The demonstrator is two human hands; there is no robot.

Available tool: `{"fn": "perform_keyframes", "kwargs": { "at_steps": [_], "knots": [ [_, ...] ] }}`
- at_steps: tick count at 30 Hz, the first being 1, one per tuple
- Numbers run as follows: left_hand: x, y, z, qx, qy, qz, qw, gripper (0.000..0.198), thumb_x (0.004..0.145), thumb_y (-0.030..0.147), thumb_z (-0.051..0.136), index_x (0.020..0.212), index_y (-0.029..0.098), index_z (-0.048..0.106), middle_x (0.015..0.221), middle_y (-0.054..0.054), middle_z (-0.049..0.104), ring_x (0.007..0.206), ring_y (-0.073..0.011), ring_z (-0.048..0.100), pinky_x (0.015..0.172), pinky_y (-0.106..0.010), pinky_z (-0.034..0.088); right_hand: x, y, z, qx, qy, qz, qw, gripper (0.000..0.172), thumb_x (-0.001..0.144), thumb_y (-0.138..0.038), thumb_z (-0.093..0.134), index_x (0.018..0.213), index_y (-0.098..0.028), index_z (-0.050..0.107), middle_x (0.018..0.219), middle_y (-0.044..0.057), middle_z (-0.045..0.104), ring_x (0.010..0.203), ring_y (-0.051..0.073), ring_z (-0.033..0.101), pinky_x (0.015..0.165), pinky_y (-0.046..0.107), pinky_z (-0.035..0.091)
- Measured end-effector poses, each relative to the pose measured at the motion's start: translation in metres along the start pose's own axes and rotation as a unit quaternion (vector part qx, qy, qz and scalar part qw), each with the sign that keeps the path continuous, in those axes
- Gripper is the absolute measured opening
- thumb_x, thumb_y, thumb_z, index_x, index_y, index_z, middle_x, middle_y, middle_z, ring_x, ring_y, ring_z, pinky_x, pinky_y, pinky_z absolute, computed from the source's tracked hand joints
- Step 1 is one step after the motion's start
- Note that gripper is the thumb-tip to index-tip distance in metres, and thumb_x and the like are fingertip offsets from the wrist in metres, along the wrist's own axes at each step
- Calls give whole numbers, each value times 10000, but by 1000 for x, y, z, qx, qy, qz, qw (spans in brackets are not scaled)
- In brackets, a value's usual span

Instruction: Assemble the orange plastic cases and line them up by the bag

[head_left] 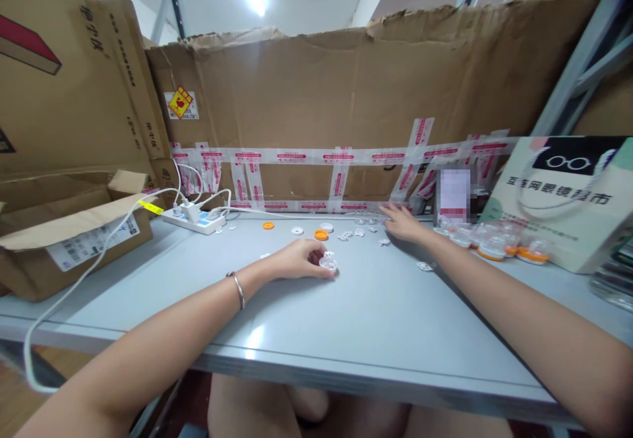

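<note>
Over the middle of the table, my left hand (301, 258) is closed around a small round white plastic part (328, 264) with raised pieces on top. My right hand (403, 223) stretches to the back of the table with its fingers extended. Beside those fingertips lie several small clear plastic pieces (366, 220); whether they touch is too small to tell. Just behind my left hand are an orange ring (321, 234) and a white ring (297, 231). Another orange ring (268, 225) lies further left. Small white pieces (345, 235) are scattered between my hands.
A power strip (195, 219) with white cables sits at the back left, beside an open cardboard box (69, 227). Clear domed pieces with orange and white bases (494, 240) stand at right, before a paper bag (558, 207). A large cardboard sheet (316, 95) forms the back wall.
</note>
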State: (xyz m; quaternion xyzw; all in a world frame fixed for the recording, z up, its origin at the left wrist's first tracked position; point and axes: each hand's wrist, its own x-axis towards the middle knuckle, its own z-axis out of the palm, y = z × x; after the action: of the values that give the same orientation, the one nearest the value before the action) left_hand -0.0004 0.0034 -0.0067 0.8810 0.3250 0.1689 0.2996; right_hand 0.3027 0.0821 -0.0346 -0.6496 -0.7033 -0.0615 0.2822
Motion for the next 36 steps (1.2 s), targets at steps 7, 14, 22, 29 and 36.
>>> {"fn": "perform_keyframes", "kwargs": {
  "at_steps": [7, 14, 22, 29, 36],
  "knots": [
    [-1, 4, -1, 8, 3, -2, 1000, 423, 635, 490, 619, 855, 130, 583, 747, -17, 543, 657, -121, 480, 562, -216, 351, -1, -2, 6, -16, -12, 45, 999, 323, 729, -176, 471, 1031, -123, 570, 1071, 176, 605, 998, 266, 561, 831, 354, 415],
    [-1, 4, 1, 19, 25, 2, 1000, 402, 631, 481, 618, 836, 138, 583, 757, -14, 542, 674, -125, 484, 572, -218, 359, -7, -7, -6, -23, 21, 75, 997, 201, 740, -196, 495, 912, -121, 568, 939, 176, 641, 889, 279, 591, 741, 348, 421],
    [5, 0, 5, -161, 99, -41, 981, 351, 644, 332, 653, 911, 132, 543, 875, -57, 604, 758, -133, 570, 677, -244, 421, -13, -42, -39, 166, 125, 45, 977, 143, 711, -277, 566, 801, -166, 560, 845, 93, 648, 792, 211, 608, 749, 331, 457],
    [2, 16, 2, -232, 119, -56, 964, 371, 695, 336, 623, 1009, 140, 592, 873, -62, 640, 763, -133, 577, 729, -263, 415, -46, -105, -66, 477, 51, -24, 877, 296, 659, -409, 648, 822, -176, 567, 915, 79, 651, 861, 194, 609, 817, 359, 459],
    [3, 17, 1, -246, 110, -36, 962, 390, 687, 331, 640, 1018, 128, 597, 908, -71, 642, 781, -146, 582, 741, -267, 422, -67, -134, -67, 488, -24, -91, 868, 262, 701, -394, 622, 843, -179, 575, 978, 85, 639, 901, 197, 599, 811, 371, 473]
  ]
}}
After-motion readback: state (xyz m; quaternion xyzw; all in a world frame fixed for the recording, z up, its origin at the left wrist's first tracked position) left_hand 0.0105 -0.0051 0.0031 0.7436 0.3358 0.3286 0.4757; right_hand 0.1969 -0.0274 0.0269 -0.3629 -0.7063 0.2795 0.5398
